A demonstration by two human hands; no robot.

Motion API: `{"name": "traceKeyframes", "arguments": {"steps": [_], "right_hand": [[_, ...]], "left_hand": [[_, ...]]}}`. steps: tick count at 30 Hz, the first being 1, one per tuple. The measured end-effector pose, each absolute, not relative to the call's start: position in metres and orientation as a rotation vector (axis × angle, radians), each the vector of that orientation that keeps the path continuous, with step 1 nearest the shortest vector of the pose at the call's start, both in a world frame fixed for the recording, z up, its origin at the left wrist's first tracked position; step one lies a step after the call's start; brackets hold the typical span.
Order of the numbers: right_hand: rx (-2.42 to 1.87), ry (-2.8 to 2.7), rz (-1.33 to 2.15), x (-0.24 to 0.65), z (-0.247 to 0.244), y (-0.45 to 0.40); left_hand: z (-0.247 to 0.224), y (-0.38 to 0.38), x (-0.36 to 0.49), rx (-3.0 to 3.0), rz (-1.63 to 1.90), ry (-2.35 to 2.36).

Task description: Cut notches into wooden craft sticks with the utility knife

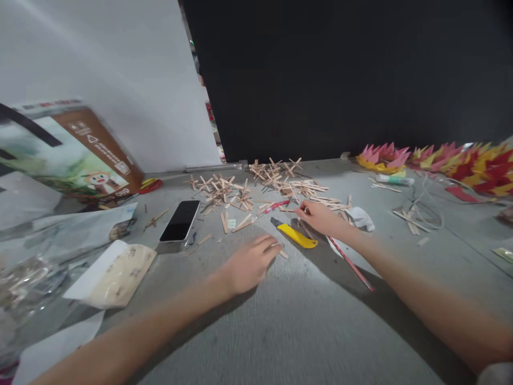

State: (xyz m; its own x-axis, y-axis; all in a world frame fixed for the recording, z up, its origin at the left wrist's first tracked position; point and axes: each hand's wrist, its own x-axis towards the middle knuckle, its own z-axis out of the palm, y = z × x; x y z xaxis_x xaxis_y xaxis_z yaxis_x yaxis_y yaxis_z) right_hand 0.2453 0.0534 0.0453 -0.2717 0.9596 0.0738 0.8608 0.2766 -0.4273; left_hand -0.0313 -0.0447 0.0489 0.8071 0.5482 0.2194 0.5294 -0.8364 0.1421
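Observation:
My left hand [251, 263] is low over the grey table, its fingers curled together and slightly blurred. A short piece of wooden craft stick [282, 254] pokes out at its fingertips. My right hand [320, 218] reaches to the near edge of a heap of craft sticks [306, 188], thumb and fingertips pinched together; what is between them is too small to make out. Between the hands lies a yellow utility knife [297, 235], dark tip toward the upper left. Under my right forearm a thin red-and-white strip [352, 266] rests on the table.
Crossed-stick pieces [222, 190] lie left of the heap. A phone [180, 221], a packet [120, 272] and a printed bag [80, 155] occupy the left. Pink-and-yellow paper petals [382, 158], a glue stick [396, 180] and a cable [428, 206] are at right. A black panel [352, 75] stands behind.

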Motion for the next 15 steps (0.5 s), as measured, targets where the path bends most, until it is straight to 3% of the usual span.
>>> {"name": "traceKeyframes", "arguments": {"steps": [11, 15], "right_hand": [[-1.525, -2.198, 0.274, 0.149, 0.076, 0.099], [-1.501, -2.171, 0.217, 0.122, 0.085, 0.129]], "left_hand": [[0.096, -0.116, 0.126, 3.332, 0.842, 0.642], [0.109, -0.127, 0.165, 3.563, 0.76, 0.611]]}}
